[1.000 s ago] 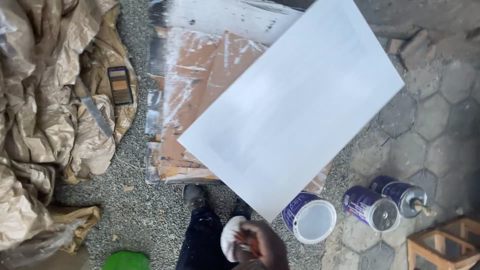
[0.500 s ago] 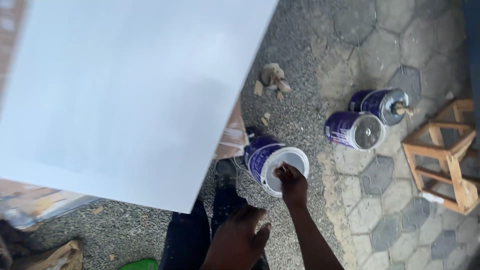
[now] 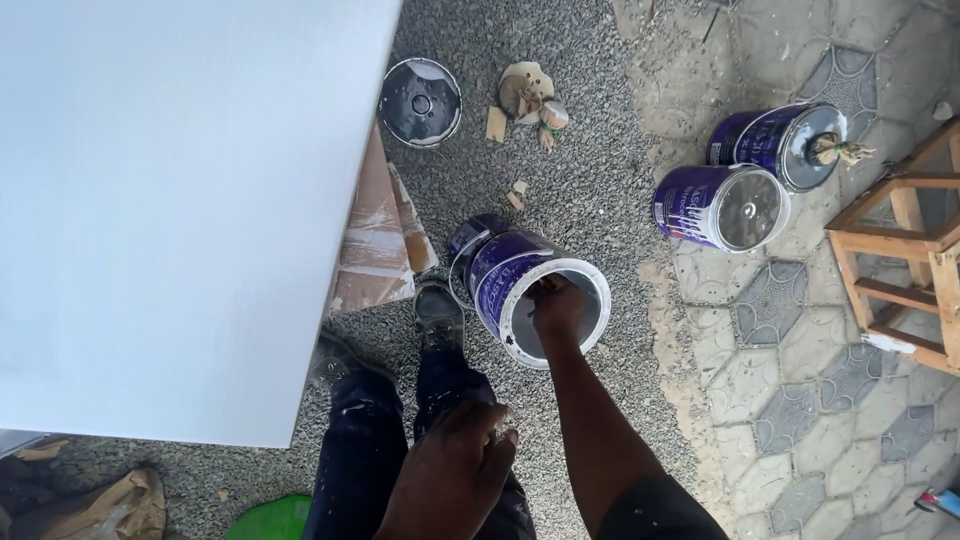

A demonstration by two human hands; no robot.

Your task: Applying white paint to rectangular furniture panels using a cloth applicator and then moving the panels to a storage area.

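My right hand [image 3: 557, 306] reaches down into an open purple paint can [image 3: 497, 272] with white paint inside. The can stands on gravel just ahead of my shoes [image 3: 438, 315]. The fingers are bunched inside the rim, and whatever they hold is hidden. My left hand [image 3: 452, 472] hangs over my paint-spattered dark trousers [image 3: 360, 460], its fingers loosely apart and nothing visible in them. A large white painted board [image 3: 170, 200] fills the left side of the view.
Cardboard [image 3: 375, 240] lies under the board's edge. A dark can lid [image 3: 420, 102] and some small debris [image 3: 527, 95] sit on the gravel beyond. Two closed purple cans [image 3: 715, 205] [image 3: 775, 140] and a wooden stool [image 3: 905, 250] stand on paving at the right. A green object [image 3: 270, 520] lies near my feet.
The view has swung right and closer to the ground. My right hand went from near my body to the can's rim and then down inside the can. My left hand stays by my legs.
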